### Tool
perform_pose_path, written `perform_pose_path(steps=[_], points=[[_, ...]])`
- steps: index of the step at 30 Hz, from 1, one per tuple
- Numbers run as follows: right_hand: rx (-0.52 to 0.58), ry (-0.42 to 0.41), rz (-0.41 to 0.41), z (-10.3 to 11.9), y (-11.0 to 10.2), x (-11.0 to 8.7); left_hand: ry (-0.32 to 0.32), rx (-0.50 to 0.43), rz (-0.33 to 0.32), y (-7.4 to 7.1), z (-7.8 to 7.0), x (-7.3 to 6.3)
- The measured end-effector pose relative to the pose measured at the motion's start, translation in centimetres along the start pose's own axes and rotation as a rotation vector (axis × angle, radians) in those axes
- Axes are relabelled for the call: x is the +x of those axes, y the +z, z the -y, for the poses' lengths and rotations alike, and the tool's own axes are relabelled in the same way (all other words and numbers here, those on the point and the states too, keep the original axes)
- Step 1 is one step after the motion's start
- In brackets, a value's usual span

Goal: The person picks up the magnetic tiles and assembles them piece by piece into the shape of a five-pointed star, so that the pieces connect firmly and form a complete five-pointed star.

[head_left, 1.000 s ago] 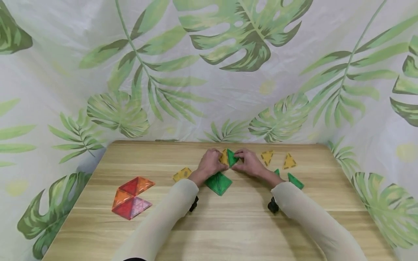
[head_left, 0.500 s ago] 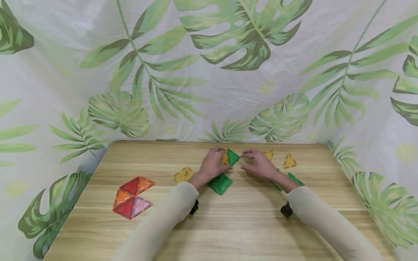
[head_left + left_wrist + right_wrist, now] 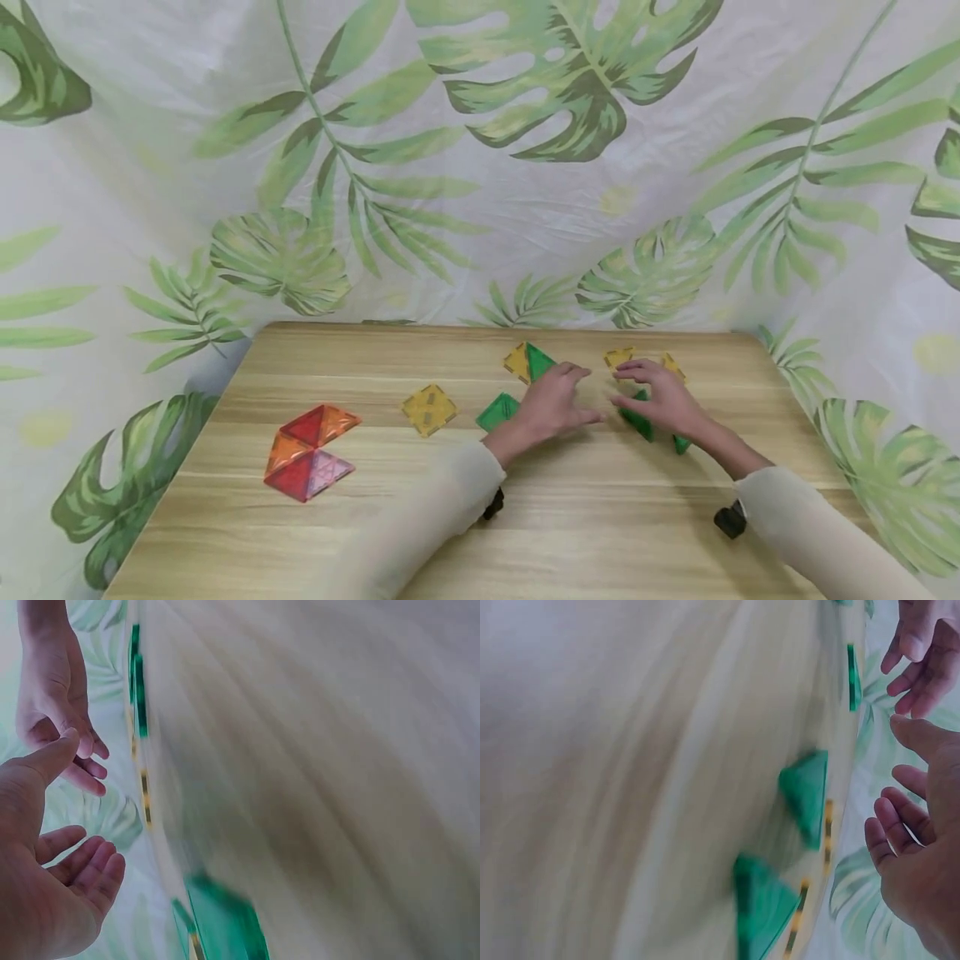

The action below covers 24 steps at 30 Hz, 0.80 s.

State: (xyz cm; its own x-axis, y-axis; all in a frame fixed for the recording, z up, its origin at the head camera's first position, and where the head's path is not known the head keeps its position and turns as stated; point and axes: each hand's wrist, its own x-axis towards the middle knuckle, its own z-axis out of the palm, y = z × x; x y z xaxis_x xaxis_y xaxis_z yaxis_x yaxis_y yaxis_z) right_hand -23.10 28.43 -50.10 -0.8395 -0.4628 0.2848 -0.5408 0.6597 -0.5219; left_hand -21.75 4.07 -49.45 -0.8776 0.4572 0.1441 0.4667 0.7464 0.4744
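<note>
My left hand [image 3: 551, 404] is over the table with nothing between its fingers. It overlaps a green triangular tile [image 3: 538, 362], which lies edge to edge with a yellow triangular tile [image 3: 517, 362], and partly covers a green square [image 3: 498, 410] of joined triangles. To the right, my right hand [image 3: 663, 396] hovers with thumb and fingers apart, over a green triangular tile [image 3: 637, 419]. A second green tile [image 3: 681, 444] shows under its wrist. Two yellow triangular tiles, one [image 3: 619, 358] near its fingertips and one [image 3: 673, 367] behind it, are partly hidden. Both hands [image 3: 60, 877] look relaxed up close.
A yellow square [image 3: 429, 410] of tiles lies left of the green one. Further left is a partial ring of red, orange and pink triangles [image 3: 306, 427]. The wooden table [image 3: 585, 533] ends at a leaf-print cloth [image 3: 450, 208] behind.
My left hand has let go of the yellow and green triangles and moved right. After releasing the green tile, my right hand has moved right, towards the loose green and yellow triangles.
</note>
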Motion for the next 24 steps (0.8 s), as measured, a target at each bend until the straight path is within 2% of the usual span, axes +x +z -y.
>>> perform_pose_path(steps=[6, 11, 17, 24], points=[[-0.017, -0.019, -0.055, -1.5, -1.4, -2.7, -0.032, -0.032, 0.075, 1.6, -2.6, 0.5], [-0.065, -0.007, -0.086, -2.3, -2.4, -4.5, -0.052, -0.027, 0.109, 2.9, -4.2, 0.9], [-0.095, 0.041, -0.097, -2.9, -3.2, -6.5, -0.078, 0.007, 0.12, 4.4, -5.4, 1.3], [-0.089, 0.092, -0.1, -3.7, -3.7, -8.8, -0.12, 0.018, 0.1, 5.5, -6.2, 1.5]])
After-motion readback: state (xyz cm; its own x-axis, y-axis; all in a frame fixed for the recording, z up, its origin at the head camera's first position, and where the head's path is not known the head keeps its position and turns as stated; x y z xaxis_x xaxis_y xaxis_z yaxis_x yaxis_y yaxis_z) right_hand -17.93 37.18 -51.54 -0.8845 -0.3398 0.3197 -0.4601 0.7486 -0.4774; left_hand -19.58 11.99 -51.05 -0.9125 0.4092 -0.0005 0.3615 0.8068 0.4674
